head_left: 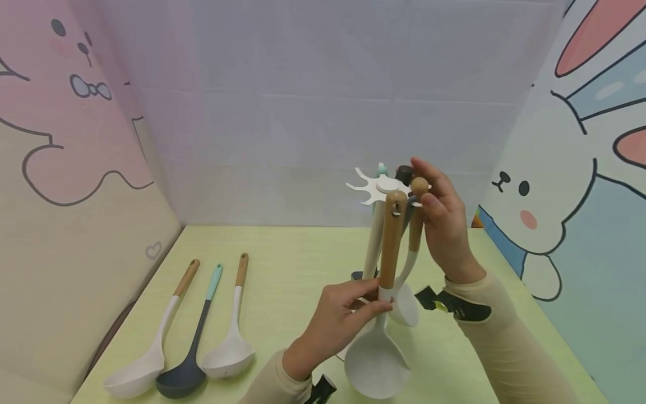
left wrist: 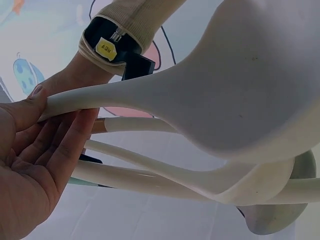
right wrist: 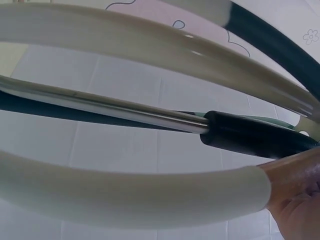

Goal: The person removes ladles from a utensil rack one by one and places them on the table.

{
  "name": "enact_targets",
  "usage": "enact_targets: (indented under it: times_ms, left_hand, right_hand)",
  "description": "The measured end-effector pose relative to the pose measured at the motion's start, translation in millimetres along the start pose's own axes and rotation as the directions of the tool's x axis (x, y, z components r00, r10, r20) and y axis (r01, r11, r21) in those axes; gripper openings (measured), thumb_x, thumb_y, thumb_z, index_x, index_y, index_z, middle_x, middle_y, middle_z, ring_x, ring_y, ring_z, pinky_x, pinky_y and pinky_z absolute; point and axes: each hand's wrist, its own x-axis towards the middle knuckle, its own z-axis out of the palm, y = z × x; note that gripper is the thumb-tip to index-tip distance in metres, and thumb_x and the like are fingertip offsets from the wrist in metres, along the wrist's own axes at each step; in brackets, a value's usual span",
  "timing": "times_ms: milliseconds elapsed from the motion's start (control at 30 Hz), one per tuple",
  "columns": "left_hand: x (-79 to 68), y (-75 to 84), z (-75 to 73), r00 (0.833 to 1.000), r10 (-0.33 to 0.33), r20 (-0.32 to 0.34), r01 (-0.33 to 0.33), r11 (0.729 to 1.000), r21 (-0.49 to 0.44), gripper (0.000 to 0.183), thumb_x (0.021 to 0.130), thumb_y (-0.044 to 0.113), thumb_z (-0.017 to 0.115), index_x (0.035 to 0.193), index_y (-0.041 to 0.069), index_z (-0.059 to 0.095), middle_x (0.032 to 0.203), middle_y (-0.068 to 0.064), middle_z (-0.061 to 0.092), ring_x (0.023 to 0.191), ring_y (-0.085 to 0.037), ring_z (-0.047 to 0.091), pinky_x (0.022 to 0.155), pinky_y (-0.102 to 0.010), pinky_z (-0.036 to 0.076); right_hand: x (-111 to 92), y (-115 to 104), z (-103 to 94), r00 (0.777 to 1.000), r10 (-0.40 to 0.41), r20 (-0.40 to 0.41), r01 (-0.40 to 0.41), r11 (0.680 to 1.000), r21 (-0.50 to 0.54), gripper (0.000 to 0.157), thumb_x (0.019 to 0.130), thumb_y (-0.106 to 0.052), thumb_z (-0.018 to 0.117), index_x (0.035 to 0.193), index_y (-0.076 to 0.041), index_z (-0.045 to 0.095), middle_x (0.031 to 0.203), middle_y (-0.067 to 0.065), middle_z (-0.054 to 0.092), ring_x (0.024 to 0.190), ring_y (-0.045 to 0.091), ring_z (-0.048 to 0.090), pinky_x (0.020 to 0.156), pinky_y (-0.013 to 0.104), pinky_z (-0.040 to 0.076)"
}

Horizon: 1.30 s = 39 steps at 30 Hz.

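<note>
My left hand pinches the white neck of a wooden-handled ladle; its handle's end is at the utensil rack's spoked white top. In the left wrist view, the ladle's broad white back runs off to the right. My right hand is at the rack's top, thumb and fingers around the end of a second wooden-handled ladle. Close by is a black handle end, and a mint handle tip shows behind the top. Parts of the rack's post are hidden.
To the left on the pale green table lie a white ladle, a dark ladle with a mint handle and another white ladle. Cloth with cartoon animals hangs at the sides, and a plain pale curtain at the back.
</note>
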Motion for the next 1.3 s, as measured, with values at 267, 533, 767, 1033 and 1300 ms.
enact_targets:
  times_ms: [267, 533, 767, 1033, 1300]
  left_hand:
    - [-0.3, 3.5, -1.5, 1.000, 0.010, 0.000, -0.010, 1.000, 0.018, 0.029, 0.087, -0.002, 0.072, 0.116, -0.008, 0.069, 0.098, -0.017, 0.073, 0.086, -0.013, 0.070, 0.066, -0.023, 0.060]
    - [-1.6, 6.6, -3.4, 1.000, 0.011, -0.002, -0.011, 1.000, 0.022, 0.031, 0.086, -0.003, 0.073, 0.117, -0.007, 0.069, 0.097, -0.017, 0.073, 0.086, -0.012, 0.070, 0.065, -0.024, 0.060]
    - [-4.6, 11.3, -6.5, 0.999, 0.027, 0.028, -0.028, 0.999, 0.028, 0.036, 0.086, -0.002, 0.073, 0.121, -0.006, 0.068, 0.099, -0.015, 0.073, 0.089, -0.009, 0.069, 0.066, -0.023, 0.060]
    - [-8.3, 10.3, -11.1, 0.986, 0.158, 0.042, -0.162, 0.981, 0.105, 0.035, 0.082, -0.006, 0.076, 0.116, -0.008, 0.069, 0.092, -0.012, 0.074, 0.083, -0.009, 0.071, 0.065, -0.017, 0.057]
    - [-13.4, 9.1, -18.7, 0.976, 0.212, 0.042, -0.216, 0.966, 0.145, 0.032, 0.081, -0.007, 0.076, 0.112, -0.008, 0.070, 0.090, -0.011, 0.073, 0.080, -0.012, 0.070, 0.066, -0.016, 0.057]
  right_hand:
    - [-0.3, -1.1, -2.1, 1.000, -0.015, 0.014, 0.015, 1.000, -0.021, 0.056, 0.097, -0.033, 0.063, 0.143, -0.004, 0.050, 0.133, 0.009, 0.055, 0.123, 0.020, 0.048, 0.102, 0.029, 0.041]
    - [-1.2, -4.9, -0.8, 1.000, 0.010, -0.001, -0.010, 1.000, -0.025, 0.061, 0.094, -0.038, 0.069, 0.143, -0.008, 0.051, 0.131, 0.006, 0.055, 0.117, 0.017, 0.049, 0.096, 0.026, 0.044]
    - [-1.5, -4.7, -3.1, 1.000, 0.005, 0.023, -0.005, 1.000, -0.008, 0.058, 0.096, -0.037, 0.067, 0.143, -0.007, 0.051, 0.128, 0.005, 0.055, 0.108, 0.015, 0.050, 0.091, 0.024, 0.045]
    - [-1.6, -4.5, -1.7, 1.000, -0.009, 0.018, 0.009, 1.000, 0.011, 0.056, 0.096, -0.035, 0.068, 0.142, -0.006, 0.053, 0.126, 0.006, 0.056, 0.102, 0.014, 0.050, 0.088, 0.023, 0.045]
    - [-1.4, -4.8, -1.1, 1.000, -0.002, 0.007, 0.002, 1.000, 0.002, 0.058, 0.094, -0.036, 0.071, 0.141, -0.008, 0.053, 0.130, 0.006, 0.055, 0.113, 0.016, 0.049, 0.094, 0.026, 0.043]
